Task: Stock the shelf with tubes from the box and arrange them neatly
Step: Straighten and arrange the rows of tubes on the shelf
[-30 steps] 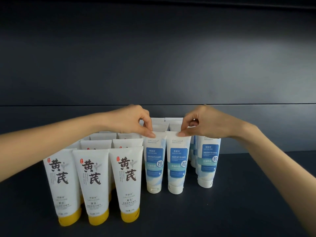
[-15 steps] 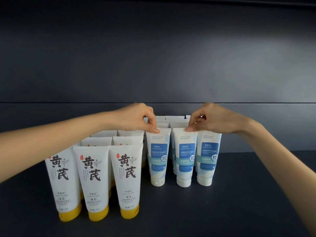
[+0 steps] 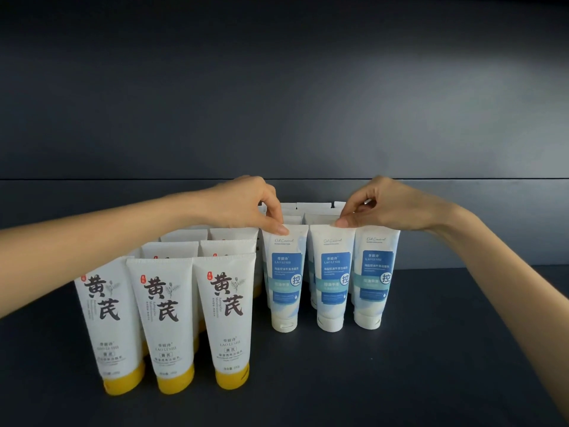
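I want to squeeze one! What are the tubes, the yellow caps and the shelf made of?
The tubes look like soft plastic, matt white, with fine crimped ridges along their flat tops. The yellow caps seem harder plastic, smooth and slightly shiny. The shelf is dark and matt, maybe painted metal or board; I cannot tell which.

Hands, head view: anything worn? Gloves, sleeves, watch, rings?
Nothing worn that shows: left hand and right hand are bare, no gloves, no rings visible. No watch or band at the wrists; left forearm and right forearm run bare to the frame edges, no sleeves in view.
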`<state>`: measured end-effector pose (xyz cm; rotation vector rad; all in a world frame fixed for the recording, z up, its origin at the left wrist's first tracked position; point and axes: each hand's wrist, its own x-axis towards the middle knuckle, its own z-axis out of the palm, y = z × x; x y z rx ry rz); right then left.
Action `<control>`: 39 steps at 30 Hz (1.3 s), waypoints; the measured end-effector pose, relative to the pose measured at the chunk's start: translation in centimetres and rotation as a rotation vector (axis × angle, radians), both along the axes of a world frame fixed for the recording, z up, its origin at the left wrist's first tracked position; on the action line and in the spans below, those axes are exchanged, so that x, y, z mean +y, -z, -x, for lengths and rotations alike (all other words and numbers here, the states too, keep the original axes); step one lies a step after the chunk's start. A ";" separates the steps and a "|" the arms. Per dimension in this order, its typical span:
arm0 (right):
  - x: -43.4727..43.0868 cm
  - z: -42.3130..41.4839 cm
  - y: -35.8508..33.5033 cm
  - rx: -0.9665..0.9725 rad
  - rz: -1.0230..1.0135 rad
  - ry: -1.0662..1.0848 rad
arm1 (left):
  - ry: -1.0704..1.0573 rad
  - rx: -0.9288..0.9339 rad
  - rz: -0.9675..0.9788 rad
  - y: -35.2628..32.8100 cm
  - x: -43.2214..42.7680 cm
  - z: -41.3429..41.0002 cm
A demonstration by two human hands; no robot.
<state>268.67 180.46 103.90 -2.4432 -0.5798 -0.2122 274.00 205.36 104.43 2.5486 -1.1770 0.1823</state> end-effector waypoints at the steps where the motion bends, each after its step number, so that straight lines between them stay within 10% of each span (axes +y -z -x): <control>1: -0.2 -0.1 0.0 -0.011 -0.017 0.002 | 0.004 0.003 0.001 0.0 0.0 -0.1; 39: -0.2 -3.5 0.3 -0.054 0.084 0.106 | -0.095 -0.160 -0.125 -0.8 -3.0 -3.3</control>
